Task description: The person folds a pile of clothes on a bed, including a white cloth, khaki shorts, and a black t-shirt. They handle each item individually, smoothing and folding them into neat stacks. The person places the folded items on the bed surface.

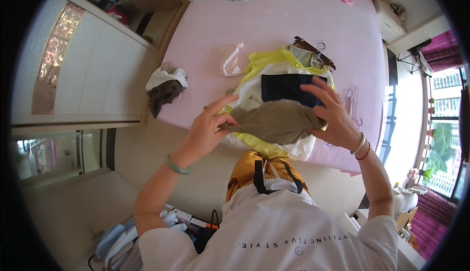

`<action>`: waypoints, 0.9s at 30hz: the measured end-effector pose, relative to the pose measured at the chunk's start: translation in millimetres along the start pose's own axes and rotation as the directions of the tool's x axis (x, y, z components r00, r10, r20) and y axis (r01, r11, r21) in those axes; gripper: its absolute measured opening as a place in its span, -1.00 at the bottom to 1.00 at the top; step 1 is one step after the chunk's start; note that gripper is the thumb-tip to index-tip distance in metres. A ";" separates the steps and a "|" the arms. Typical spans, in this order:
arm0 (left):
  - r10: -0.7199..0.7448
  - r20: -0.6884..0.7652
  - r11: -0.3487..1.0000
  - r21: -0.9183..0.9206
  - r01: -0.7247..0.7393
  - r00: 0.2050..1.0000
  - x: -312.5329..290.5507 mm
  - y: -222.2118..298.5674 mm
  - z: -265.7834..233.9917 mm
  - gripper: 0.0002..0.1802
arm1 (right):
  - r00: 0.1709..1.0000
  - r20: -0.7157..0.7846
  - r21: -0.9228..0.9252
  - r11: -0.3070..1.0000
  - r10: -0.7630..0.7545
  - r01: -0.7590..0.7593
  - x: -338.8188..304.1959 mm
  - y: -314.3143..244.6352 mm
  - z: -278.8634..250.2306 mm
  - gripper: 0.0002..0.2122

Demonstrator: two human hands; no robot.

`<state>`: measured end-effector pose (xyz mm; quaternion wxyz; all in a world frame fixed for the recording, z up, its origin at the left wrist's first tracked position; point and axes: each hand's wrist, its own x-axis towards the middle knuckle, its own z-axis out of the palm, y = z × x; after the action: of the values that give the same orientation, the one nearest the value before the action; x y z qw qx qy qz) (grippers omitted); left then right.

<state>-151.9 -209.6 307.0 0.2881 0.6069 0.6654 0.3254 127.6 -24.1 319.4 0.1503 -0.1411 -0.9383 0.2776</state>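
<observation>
1. The olive-brown garment (274, 119) lies across the stack of folded clothes (279, 82) at the near edge of the pink bed (293, 21), its long axis running left to right between your hands.
2. Your left hand (210, 126) pinches its left end, fingers closed on the cloth.
3. Your right hand (333, 117) is spread over its right end; it probably grips the edge, though the fold hides that.

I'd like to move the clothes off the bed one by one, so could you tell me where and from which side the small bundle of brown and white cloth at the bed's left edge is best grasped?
Grip the brown and white bundle at its bunched top, pinching both cloths together, coming from above. The brown cloth droops over the bed edge, so a low grip would probably leave the white one behind.
</observation>
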 end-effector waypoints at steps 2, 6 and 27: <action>-0.093 0.155 0.994 -0.050 0.102 0.984 -9.3 -27.5 -5.4 -0.74 | 0.978 0.200 0.378 0.917 0.053 -0.127 6.6 8.4 5.0 -0.74; -0.235 0.094 0.971 -0.020 0.237 0.968 -2.1 -59.9 -15.8 -0.74 | 0.886 0.375 0.456 0.778 0.273 -0.432 49.0 16.2 26.7 -0.58; -0.143 -0.155 0.969 0.178 0.170 0.977 -70.1 -399.6 3.6 -0.60 | 0.888 0.331 0.079 0.947 -0.319 0.311 245.2 130.2 352.6 -0.65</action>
<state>-390.1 -299.7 -8.8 0.2058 0.5525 0.7582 0.2785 -200.2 -2.5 13.7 0.0311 0.0645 -0.9570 0.2810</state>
